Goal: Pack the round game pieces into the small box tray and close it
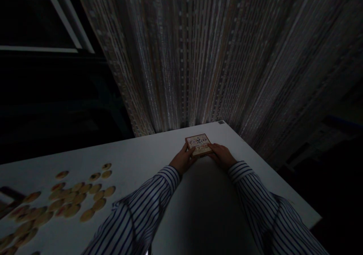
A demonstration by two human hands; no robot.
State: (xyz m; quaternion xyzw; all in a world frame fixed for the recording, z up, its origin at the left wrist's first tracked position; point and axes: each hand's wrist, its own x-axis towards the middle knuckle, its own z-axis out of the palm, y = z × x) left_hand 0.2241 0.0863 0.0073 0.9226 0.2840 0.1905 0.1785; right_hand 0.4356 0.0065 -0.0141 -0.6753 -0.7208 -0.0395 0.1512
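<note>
A small flat box [199, 141] lies near the table's far end, with dark brush-style characters on its pale top and a reddish-brown edge. My left hand [183, 159] grips its left side, thumb on top and fingers along the edge. On the opposite side, my right hand [222, 156] holds the near right corner, its thumb also over the top. Whether the box rests on the table or is slightly raised, I cannot tell. Away to the left, several round wooden game pieces [78, 199] are scattered, a few bearing red or dark marks.
The white table [141, 157] reaches a corner at the far right, close to a striped curtain [181, 58]. A dark-edged object [10, 196], partly out of view, sits at the left edge beside the pieces. The room is dim.
</note>
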